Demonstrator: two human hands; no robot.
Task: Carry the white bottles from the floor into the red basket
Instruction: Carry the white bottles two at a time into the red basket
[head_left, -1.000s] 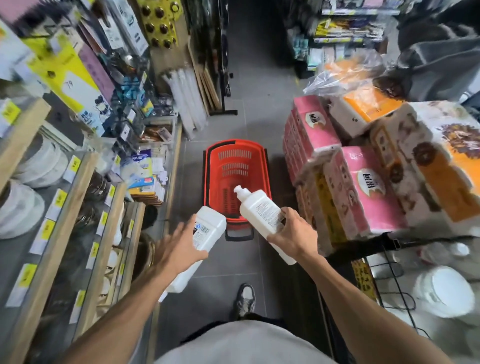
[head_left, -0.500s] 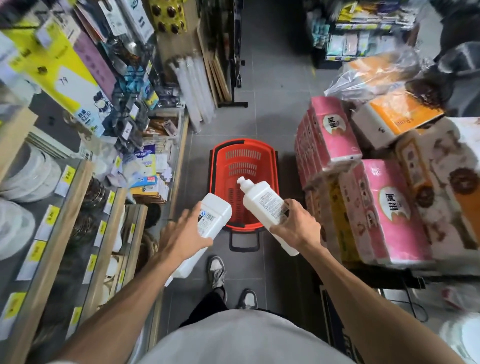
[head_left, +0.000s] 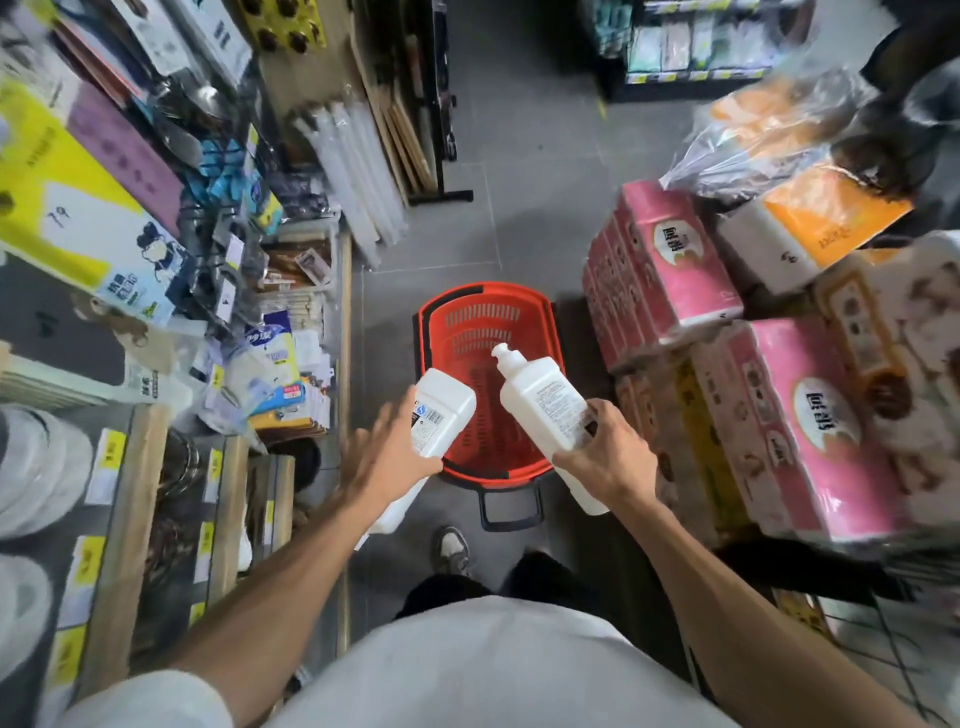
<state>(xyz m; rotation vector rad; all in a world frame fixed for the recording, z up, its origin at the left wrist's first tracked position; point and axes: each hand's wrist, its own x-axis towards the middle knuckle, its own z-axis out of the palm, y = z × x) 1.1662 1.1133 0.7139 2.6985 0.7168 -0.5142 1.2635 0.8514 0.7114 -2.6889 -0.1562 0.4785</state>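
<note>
Grey tiled aisle floor (head_left: 524, 234) squeezed between stocked shelves (head_left: 124, 519) on the left and stacked pink tissue packs (head_left: 675, 270) on the right, red basket (head_left: 485, 306) standing in the gap, black handle (head_left: 511, 514) nearest, one sneaker (head_left: 452, 551) just short of it. Left hand (head_left: 387, 460) curled round the flat-ended white bottle (head_left: 441, 415), right hand (head_left: 610, 460) gripping the capped white bottle (head_left: 540, 400), both bottles tilted above the basket's near half, apart from each other.

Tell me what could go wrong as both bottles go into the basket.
The left hand grips the left bottle with fingers spread, so it may slip.
The left bottle hangs over the near rim of the red basket and could hit it or fall outside.
The right bottle is close by; they might knock together.
</note>
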